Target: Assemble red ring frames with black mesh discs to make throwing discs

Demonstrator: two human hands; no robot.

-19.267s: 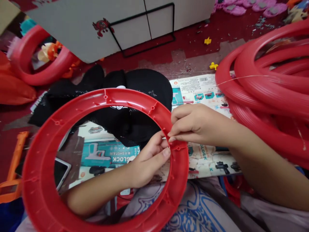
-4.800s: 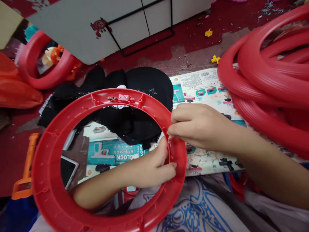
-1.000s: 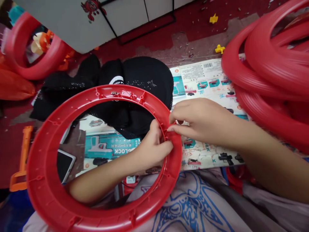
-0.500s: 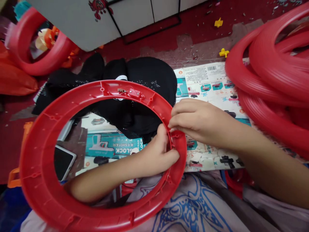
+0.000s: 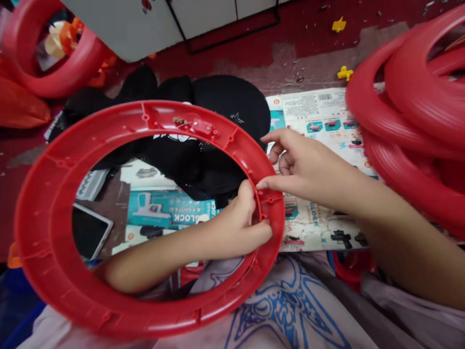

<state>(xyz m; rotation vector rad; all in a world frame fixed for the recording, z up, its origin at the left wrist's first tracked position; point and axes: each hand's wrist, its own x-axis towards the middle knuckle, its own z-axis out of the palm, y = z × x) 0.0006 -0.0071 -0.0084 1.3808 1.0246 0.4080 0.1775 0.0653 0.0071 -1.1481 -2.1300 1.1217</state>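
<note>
A large red plastic ring [image 5: 39, 208] is held up in front of me, its hollow ribbed side facing me. My left hand [image 5: 243, 218] reaches through the middle of it and grips the inner rim at the right, thumb and fingers on the wall. At that spot the thumb of my right hand [image 5: 294, 165] touches the channel, while its other fingers are half curled and apart from the thumb. A thin wire [image 5: 250, 269] runs along the inner wall below my left hand. Near the top of the channel sits a small red part [image 5: 202, 127] with metal contacts.
Behind the ring lies black mesh cloth [image 5: 228, 106] on printed cardboard [image 5: 308, 111]. Red rings [image 5: 385, 111] are stacked at the right, and another ring [image 5: 80, 68] stands upper left. A dark-screened phone [image 5: 90, 232] shows through the ring. Yellow pieces [image 5: 344, 73] lie on the red floor.
My right hand's fingers have spread from a pinch at the rim, the thumb staying there. The ring has shifted slightly left and up in view. My left hand keeps its grip.
</note>
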